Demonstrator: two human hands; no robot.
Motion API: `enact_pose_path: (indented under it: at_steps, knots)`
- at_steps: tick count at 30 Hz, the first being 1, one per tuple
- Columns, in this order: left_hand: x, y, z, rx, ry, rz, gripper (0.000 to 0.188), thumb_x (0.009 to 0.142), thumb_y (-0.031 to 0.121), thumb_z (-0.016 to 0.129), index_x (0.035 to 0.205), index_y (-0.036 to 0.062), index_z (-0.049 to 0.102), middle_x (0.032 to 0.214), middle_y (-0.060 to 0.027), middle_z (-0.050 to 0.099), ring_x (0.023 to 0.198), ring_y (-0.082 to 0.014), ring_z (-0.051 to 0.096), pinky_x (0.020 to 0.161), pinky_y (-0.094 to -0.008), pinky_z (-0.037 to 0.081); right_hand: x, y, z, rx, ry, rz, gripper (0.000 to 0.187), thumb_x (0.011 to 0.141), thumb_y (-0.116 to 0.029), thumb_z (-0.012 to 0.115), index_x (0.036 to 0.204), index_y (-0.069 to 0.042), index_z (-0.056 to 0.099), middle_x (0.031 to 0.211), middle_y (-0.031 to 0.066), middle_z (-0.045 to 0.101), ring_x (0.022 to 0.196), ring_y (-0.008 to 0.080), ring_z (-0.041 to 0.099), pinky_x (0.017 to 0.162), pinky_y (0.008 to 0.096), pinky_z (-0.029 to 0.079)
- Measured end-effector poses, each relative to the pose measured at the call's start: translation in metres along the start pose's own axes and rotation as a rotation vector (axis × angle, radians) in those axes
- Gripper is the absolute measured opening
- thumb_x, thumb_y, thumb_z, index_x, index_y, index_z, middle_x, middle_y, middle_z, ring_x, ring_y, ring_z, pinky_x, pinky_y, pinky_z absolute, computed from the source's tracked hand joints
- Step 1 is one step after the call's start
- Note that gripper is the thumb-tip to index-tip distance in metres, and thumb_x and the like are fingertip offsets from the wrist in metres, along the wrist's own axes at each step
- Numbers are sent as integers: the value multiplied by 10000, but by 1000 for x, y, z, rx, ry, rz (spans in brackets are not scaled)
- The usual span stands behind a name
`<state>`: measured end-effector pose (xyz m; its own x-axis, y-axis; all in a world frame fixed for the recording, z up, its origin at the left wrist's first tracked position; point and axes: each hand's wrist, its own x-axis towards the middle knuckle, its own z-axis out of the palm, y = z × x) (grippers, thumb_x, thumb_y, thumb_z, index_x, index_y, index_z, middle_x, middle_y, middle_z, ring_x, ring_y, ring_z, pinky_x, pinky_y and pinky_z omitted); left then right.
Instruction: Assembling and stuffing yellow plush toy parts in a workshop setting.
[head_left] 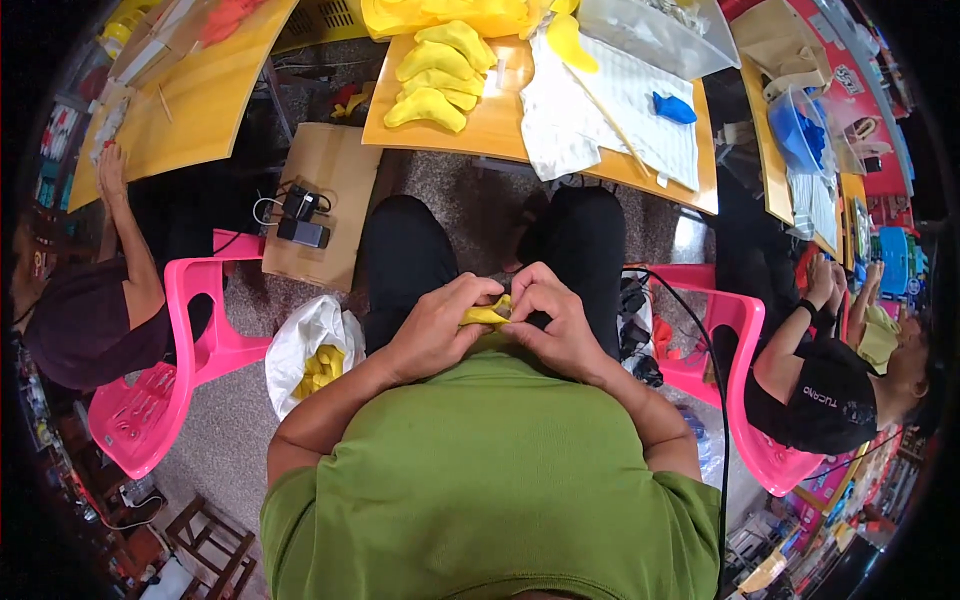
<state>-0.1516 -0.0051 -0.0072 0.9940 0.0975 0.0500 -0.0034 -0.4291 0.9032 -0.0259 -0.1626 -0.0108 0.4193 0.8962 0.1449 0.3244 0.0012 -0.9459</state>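
A small yellow cloth piece is pinched between my hands, just in front of my green shirt and above my lap. My left hand grips its left part with thumb and fingers. At its right end, where a greyish patch shows, my right hand closes thumb and fingertips on it. Fingers cover much of the piece. On the table ahead lie several yellow stuffed banana shapes, stacked in a row. Beside my left forearm stands a white plastic bag with yellow pieces inside.
The wooden table ahead carries white cloth, a thin stick, a blue piece and a clear bin. Pink chairs flank me. A black cable hangs at right. Other people sit on both sides. Cardboard holds black adapters.
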Motion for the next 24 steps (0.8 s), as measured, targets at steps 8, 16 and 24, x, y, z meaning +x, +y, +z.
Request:
enact_pose_path:
  at_steps: [8, 16, 24]
  knots:
    - [-4, -2, 3, -102, 52, -77, 416, 721, -52, 637, 1100, 24, 483, 964, -137, 569, 909, -270, 616, 775, -343, 493, -3, 2, 1, 29, -43, 104, 214, 650, -22, 731, 728, -45, 533, 867, 60, 496, 849, 193, 511, 754, 290, 416]
    - [-2, -4, 6, -119, 40, -34, 425, 709, -56, 647, 1093, 24, 485, 963, -128, 569, 895, -265, 610, 775, -337, 488, -1, 2, 1, -93, 20, -9, 205, 655, -22, 726, 715, -44, 532, 856, 60, 493, 851, 196, 506, 754, 287, 417]
    - [-9, -14, 8, -253, 38, -149, 453, 709, -30, 685, 1109, 34, 481, 928, -97, 562, 864, -194, 598, 772, -300, 478, -5, 14, -5, 418, -13, 222, 366, 759, -127, 706, 1061, 0, 544, 1042, 55, 485, 962, 154, 516, 862, 288, 423]
